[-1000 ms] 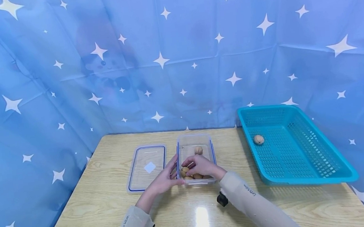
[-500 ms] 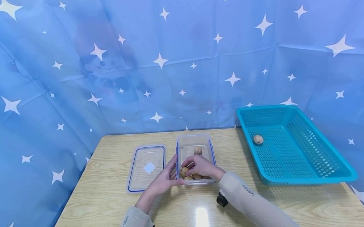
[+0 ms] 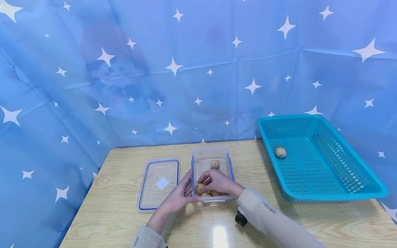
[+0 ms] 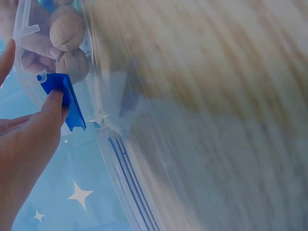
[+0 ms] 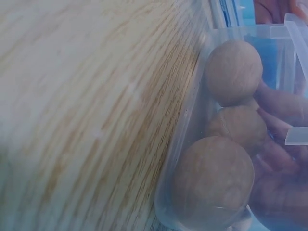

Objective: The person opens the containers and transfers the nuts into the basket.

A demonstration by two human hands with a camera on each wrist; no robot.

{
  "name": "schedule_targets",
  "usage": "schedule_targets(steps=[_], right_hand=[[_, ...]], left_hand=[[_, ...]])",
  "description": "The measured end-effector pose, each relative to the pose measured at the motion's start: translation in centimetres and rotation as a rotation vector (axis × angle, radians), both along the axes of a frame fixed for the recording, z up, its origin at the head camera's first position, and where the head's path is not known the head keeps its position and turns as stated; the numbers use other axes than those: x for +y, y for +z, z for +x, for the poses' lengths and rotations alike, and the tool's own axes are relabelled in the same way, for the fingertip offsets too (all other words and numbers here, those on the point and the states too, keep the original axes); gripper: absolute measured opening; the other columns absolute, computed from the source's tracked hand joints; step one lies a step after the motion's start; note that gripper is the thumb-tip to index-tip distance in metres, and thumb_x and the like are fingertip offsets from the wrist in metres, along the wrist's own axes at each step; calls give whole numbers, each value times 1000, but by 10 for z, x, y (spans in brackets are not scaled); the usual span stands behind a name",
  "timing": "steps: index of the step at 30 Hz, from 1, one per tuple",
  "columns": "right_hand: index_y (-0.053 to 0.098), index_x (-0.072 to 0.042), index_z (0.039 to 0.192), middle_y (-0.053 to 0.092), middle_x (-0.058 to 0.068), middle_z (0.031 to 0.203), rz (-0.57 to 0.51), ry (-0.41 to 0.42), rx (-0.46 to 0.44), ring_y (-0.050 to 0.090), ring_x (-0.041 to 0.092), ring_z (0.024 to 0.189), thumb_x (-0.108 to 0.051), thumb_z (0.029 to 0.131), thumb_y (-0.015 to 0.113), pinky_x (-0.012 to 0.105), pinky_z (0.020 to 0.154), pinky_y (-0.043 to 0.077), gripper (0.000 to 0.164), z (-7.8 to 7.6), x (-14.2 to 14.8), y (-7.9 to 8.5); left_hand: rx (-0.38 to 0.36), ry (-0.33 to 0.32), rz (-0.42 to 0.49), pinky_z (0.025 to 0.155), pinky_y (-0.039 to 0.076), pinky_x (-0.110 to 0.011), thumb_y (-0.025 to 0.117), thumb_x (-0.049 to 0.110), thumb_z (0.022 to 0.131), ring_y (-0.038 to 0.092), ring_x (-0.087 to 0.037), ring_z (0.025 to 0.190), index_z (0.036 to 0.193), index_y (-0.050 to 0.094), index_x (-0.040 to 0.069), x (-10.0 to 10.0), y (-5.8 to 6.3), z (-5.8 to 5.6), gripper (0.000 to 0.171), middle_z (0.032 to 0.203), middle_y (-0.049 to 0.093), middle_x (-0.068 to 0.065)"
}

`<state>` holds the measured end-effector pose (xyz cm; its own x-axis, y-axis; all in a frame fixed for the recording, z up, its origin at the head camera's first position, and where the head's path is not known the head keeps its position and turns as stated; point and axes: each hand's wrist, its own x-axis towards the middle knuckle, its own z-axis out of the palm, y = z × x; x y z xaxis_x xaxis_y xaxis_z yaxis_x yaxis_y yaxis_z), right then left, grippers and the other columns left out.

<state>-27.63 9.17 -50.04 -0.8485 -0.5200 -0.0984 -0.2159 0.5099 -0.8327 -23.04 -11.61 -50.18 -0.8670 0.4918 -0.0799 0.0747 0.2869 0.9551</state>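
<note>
A clear plastic food container (image 3: 227, 153) with blue side latches stands lidless on the table. My left hand (image 3: 175, 200) holds its near left corner; in the left wrist view a digit presses the flipped-out blue latch (image 4: 67, 103). Reaching inside from the right, my right hand (image 3: 219, 181) has its fingers around a walnut (image 3: 200, 186) at the near left corner. Several walnuts (image 5: 211, 180) line the near wall, partly hidden by that hand in the head view. One more walnut (image 3: 215, 164) lies farther back in the container.
Left of the container lies its clear lid (image 3: 151, 194) with a blue seal and a white label. A turquoise perforated basket (image 3: 333, 197) stands at the right with one walnut (image 3: 280, 152) inside. Behind the wooden table (image 3: 101, 225) hangs a blue star-patterned curtain (image 3: 202, 81).
</note>
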Motion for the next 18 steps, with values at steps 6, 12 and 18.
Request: schedule_targets(steps=[6, 12, 18], right_hand=[[71, -3, 110, 72, 13, 111, -5, -3, -3, 71, 28, 100, -6, 86, 75, 42, 92, 61, 25, 0, 0, 1], [72, -4, 109, 72, 12, 110, -12, -12, -9, 71, 27, 100, -6, 86, 75, 44, 95, 60, 24, 0, 0, 1], [72, -4, 110, 72, 12, 110, -23, -14, -2, 71, 27, 100, -7, 87, 74, 39, 90, 61, 23, 2, 2, 5]], left_hand=[[1, -4, -4, 124, 28, -47, 76, 16, 88, 17, -38, 153, 162, 1, 13, 0, 0, -1, 105, 168, 3, -18], [-9, -5, 5, 125, 27, -47, 75, 13, 88, 17, -39, 153, 161, 1, 12, 0, -1, -1, 105, 168, 0, -18], [-6, -8, 13, 125, 27, -47, 75, 11, 88, 16, -40, 153, 161, 0, 10, 0, 1, 0, 104, 168, 0, -19]])
